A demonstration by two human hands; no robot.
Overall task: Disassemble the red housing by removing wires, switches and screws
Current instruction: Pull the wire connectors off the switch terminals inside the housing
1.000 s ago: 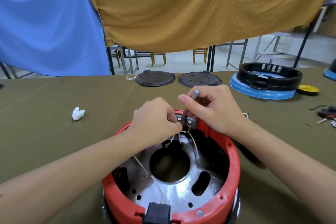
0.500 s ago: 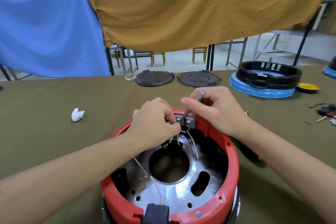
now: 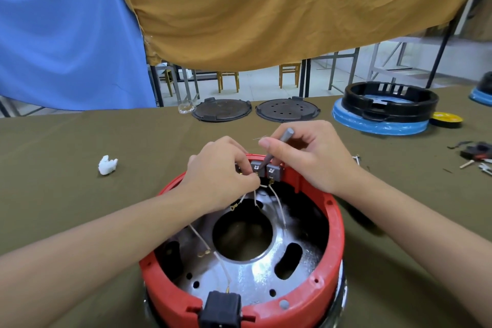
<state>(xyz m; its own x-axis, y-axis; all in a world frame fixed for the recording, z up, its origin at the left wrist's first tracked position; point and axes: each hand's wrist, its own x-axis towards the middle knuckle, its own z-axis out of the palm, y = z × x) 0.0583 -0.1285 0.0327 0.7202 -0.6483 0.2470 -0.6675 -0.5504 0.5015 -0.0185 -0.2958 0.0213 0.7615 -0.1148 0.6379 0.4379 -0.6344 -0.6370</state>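
The red housing [image 3: 334,224] sits open side up at 6 o'clock on the olive surface [image 3: 80,146]. At its 12 o'clock rim, the left hand [image 3: 221,173] pinches thin white wires [image 3: 277,202] right below the grey switches [image 3: 266,169]. The right hand [image 3: 308,154] grips a grey tool [image 3: 277,146], tip down between the switches. White wad [image 3: 107,165] at 10 o'clock.

The left hand [image 3: 221,170] hides the leftmost switch [image 3: 237,168]; the red housing's [image 3: 332,224] near rim is cropped.
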